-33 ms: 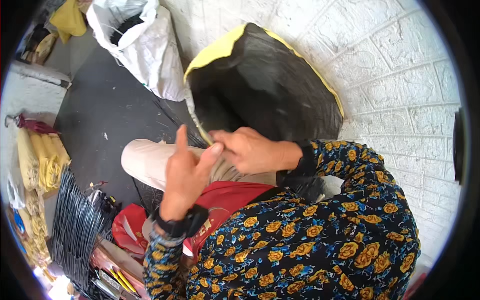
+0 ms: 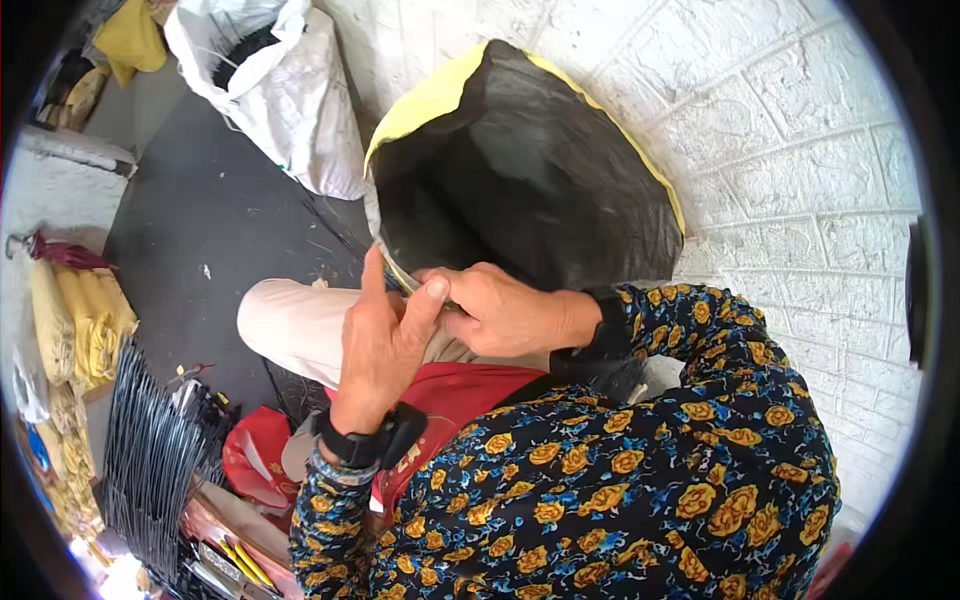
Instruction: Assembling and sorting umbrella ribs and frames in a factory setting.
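A large sack (image 2: 570, 170), black inside with a yellow folded rim, gapes in front of me against the wall. My right hand (image 2: 505, 308) is closed at its near edge, the fingers pinching the rim. My left hand (image 2: 382, 335) is beside it with the index finger stretched along the rim and the thumb spread toward the right hand's fingertips. The left index fingertip seems to touch the sack's edge; its other fingers are curled and partly hidden. Both wrists wear black bands.
A white woven sack (image 2: 300, 120) with dark strips inside stands at the far left. At the lower left are a bundle of black strips (image 2: 145, 470), yellow pens (image 2: 245, 562), a red cloth (image 2: 258, 450) and folded yellowish packs (image 2: 85, 310). A white brick wall (image 2: 780, 150) rises on the right.
My left hand has shifted slightly right and up, its index finger now against the rim. The right hand keeps its pinch. The whole view has moved a little.
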### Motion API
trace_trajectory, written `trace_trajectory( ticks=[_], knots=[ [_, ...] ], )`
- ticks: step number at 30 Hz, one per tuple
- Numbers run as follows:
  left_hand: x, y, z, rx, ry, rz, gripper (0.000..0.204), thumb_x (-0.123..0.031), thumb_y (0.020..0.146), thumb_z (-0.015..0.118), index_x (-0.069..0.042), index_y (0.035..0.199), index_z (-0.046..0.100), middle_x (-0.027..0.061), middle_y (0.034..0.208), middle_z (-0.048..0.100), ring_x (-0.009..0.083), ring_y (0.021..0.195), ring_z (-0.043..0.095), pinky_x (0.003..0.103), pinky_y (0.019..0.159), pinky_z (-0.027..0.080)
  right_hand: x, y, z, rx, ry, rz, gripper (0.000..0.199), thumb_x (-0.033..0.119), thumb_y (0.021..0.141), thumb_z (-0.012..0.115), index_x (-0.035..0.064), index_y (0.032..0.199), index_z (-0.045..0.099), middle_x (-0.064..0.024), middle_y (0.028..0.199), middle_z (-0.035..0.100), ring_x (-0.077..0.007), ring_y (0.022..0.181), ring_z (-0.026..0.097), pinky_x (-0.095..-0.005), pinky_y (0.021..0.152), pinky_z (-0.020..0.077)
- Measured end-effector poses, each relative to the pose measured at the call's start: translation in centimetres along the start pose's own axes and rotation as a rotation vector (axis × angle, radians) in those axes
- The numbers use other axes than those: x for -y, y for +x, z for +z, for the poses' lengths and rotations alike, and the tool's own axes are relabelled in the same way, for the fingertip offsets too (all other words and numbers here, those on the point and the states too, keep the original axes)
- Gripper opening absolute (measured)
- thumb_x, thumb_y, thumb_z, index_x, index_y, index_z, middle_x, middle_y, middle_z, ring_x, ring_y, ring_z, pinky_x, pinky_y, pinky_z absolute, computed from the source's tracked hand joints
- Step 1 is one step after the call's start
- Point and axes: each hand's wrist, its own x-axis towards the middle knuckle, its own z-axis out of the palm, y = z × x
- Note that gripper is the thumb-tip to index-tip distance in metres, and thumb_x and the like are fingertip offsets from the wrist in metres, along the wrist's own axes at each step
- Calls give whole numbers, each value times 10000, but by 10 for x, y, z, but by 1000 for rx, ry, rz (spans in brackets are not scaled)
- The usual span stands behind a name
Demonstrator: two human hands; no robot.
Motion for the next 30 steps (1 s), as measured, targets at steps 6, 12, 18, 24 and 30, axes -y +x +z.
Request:
trace_trajectory(
  ticks=[6, 12, 18, 24, 30],
  knots=[
    [11, -2, -4, -55, 1, -10, 612, 41, 821, 506, 72, 1405, 324, 181, 840, 652, 177, 677, 611, 299, 638, 492, -46, 13, -77, 515, 533, 593, 424, 352, 985, 471, -4, 1140, 643, -146, 930, 692, -177, 787, 681, -265, 640, 545],
    [7, -5, -8, -18, -95, -30, 684, 87, 760, 414, 45, 1434, 309, 161, 996, 648, 117, 707, 556, 246, 653, 464, -224, 67, -140, -160, -739, 549, 507, 243, 781, 640, -8, 1214, 556, -260, 1125, 598, -402, 1022, 580, -462, 872, 476],
    [-1, -8, -1, 22, -81, -147, 703, 95, 747, 415, 36, 1440, 310, 133, 933, 655, 66, 629, 493, 219, 627, 433, -212, 82, -106, 70, -917, 362, 617, 208, 781, 604, 38, 1355, 454, -273, 1339, 440, -435, 1193, 456, -529, 949, 413],
    [-7, 5, -4, -43, -269, -171, 729, 122, 728, 420, 36, 1444, 311, 164, 1195, 598, 123, 927, 565, 210, 792, 441, -235, 71, -33, 724, -807, 374, 329, 151, 852, 534, 13, 1143, 605, -210, 1091, 627, -352, 1036, 600, -464, 895, 468],
    [-5, 3, -11, -79, -236, -179, 734, 134, 717, 412, 47, 1439, 318, 202, 1340, 501, 178, 1130, 524, 241, 917, 412, -248, 29, -39, 687, -773, 340, 325, 154, 860, 532, 18, 1146, 603, -208, 1087, 624, -351, 1026, 600, -461, 886, 468]
  ],
)
